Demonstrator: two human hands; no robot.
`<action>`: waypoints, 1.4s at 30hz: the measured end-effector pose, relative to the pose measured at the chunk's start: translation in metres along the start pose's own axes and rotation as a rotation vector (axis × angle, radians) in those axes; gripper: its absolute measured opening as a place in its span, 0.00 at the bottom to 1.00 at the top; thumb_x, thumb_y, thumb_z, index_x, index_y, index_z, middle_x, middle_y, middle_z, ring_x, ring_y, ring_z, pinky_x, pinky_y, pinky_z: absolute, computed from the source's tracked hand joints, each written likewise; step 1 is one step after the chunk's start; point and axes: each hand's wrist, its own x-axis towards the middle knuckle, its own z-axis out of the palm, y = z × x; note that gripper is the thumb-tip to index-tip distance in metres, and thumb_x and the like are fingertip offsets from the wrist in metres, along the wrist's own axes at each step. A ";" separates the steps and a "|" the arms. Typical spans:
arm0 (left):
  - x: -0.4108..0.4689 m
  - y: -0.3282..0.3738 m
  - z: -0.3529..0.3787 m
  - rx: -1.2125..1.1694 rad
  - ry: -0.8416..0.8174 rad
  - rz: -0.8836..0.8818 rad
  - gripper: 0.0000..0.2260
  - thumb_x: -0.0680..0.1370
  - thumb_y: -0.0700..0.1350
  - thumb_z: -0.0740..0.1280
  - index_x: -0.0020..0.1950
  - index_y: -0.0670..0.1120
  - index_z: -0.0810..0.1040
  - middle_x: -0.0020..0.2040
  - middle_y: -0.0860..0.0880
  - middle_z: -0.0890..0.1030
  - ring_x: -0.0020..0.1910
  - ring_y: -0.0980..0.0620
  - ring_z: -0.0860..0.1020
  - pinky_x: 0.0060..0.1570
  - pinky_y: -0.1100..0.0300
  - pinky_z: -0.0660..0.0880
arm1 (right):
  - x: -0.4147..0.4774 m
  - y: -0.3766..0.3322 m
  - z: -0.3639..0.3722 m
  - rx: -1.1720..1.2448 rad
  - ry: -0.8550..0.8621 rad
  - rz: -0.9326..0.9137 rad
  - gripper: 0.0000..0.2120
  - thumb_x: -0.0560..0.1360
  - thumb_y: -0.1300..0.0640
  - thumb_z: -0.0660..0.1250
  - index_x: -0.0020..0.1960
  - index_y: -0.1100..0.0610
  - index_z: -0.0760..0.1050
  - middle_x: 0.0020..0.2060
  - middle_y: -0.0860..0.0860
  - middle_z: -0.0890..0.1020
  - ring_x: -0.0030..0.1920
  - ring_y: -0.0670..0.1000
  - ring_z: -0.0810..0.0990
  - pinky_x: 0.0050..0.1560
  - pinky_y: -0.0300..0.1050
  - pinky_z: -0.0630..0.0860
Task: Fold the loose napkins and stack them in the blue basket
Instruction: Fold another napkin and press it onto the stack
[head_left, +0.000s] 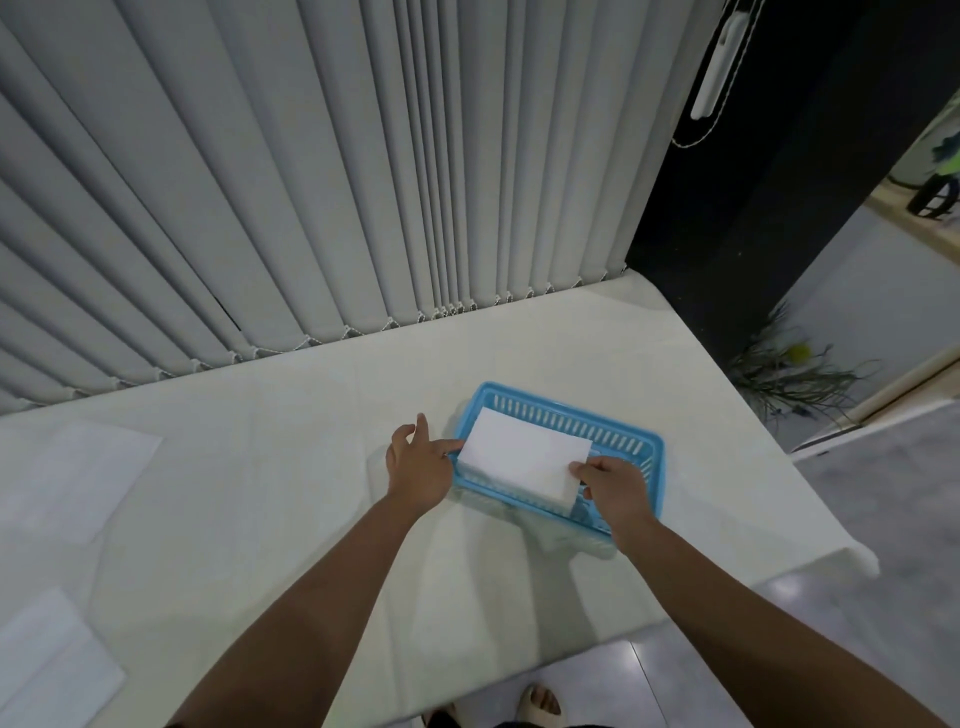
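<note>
We see a table (291, 467) with a white cloth on it. Long grey blinds (311, 182) hang behind it. To the right is a dark wall (753, 208), and a white stick with a cord (719, 67) hangs there. A spiky green plant (784, 374) sits on the grey floor (883, 519). A tan sandal (540, 704) shows at the bottom.

Folded napkin (524, 458) over blue basket (571, 417)

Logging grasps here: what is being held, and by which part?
A folded napkin: the right hand pinches its right edge, the left hand touches its left edge.
</note>
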 end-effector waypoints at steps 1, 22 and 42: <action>-0.001 0.000 -0.001 0.025 0.001 0.014 0.21 0.80 0.41 0.52 0.64 0.60 0.75 0.79 0.47 0.52 0.76 0.46 0.51 0.74 0.51 0.49 | 0.000 -0.001 0.001 -0.004 0.000 -0.002 0.11 0.72 0.58 0.71 0.43 0.68 0.79 0.34 0.57 0.78 0.32 0.52 0.72 0.37 0.45 0.69; -0.005 0.016 0.000 -0.039 0.198 0.246 0.22 0.80 0.44 0.57 0.74 0.54 0.62 0.78 0.49 0.58 0.74 0.46 0.57 0.72 0.51 0.55 | -0.008 -0.004 0.000 -0.258 0.144 -0.180 0.14 0.71 0.47 0.71 0.52 0.53 0.75 0.48 0.49 0.80 0.49 0.52 0.79 0.49 0.46 0.72; 0.013 0.023 0.043 0.440 -0.072 0.375 0.38 0.74 0.69 0.39 0.77 0.49 0.39 0.79 0.49 0.40 0.78 0.49 0.40 0.73 0.41 0.36 | 0.023 0.026 0.015 -1.212 -0.244 -0.647 0.51 0.62 0.24 0.24 0.78 0.52 0.38 0.79 0.50 0.41 0.78 0.54 0.39 0.75 0.57 0.42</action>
